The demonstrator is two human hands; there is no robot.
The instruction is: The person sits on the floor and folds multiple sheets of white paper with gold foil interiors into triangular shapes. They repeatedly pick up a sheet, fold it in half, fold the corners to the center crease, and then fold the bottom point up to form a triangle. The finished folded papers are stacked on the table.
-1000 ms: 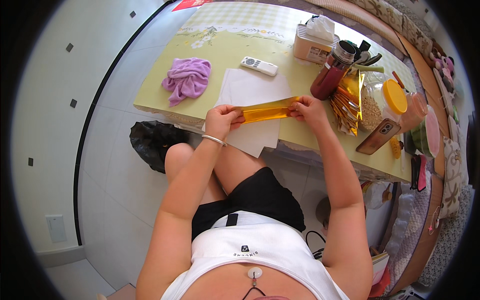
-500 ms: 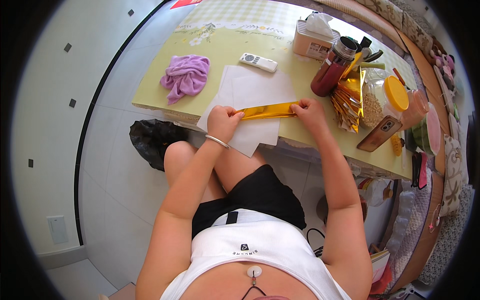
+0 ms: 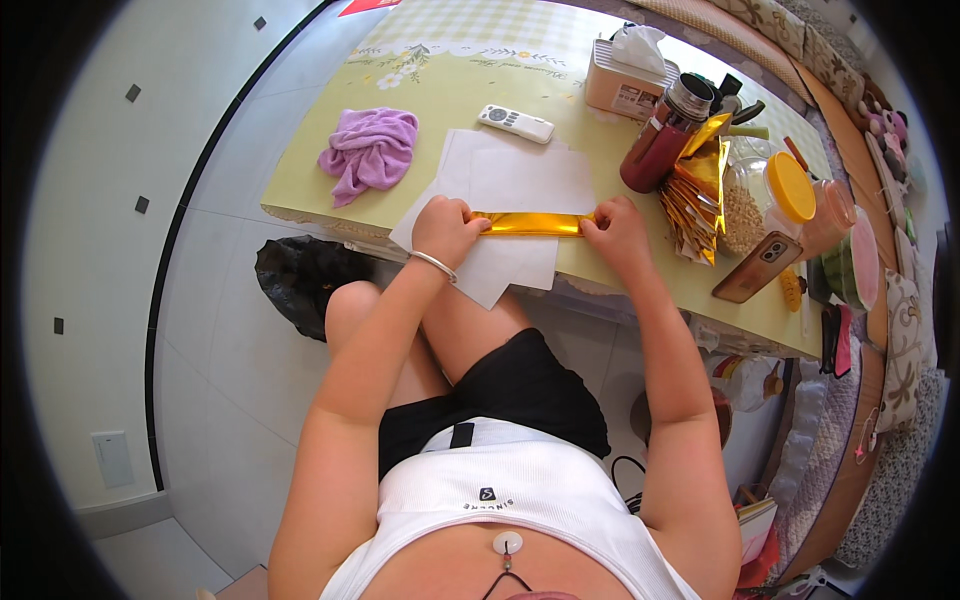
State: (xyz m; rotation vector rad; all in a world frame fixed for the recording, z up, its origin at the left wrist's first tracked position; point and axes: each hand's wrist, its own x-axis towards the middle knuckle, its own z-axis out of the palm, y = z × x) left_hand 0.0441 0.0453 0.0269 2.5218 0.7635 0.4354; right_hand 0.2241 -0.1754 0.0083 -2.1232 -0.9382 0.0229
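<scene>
A folded strip of shiny gold foil paper stretches level between my two hands. Its left end is pinched by my left hand, which wears a silver bangle. The right end is gripped between thumb and fingers of my right hand. Beneath the strip lie several white paper sheets, overlapping and partly hanging past the table's near edge. To the right stands a bundle of folded gold foil pieces, beside a maroon thermos flask.
A purple cloth and a white remote control lie on the table. On the right are a tissue box, a yellow-lidded jar, a leaning phone and a cut watermelon. A black plastic bag sits below the table's edge.
The gold strip, slightly slanted before, is now level and looks narrower. Both hands have shifted only slightly and still hold its ends.
</scene>
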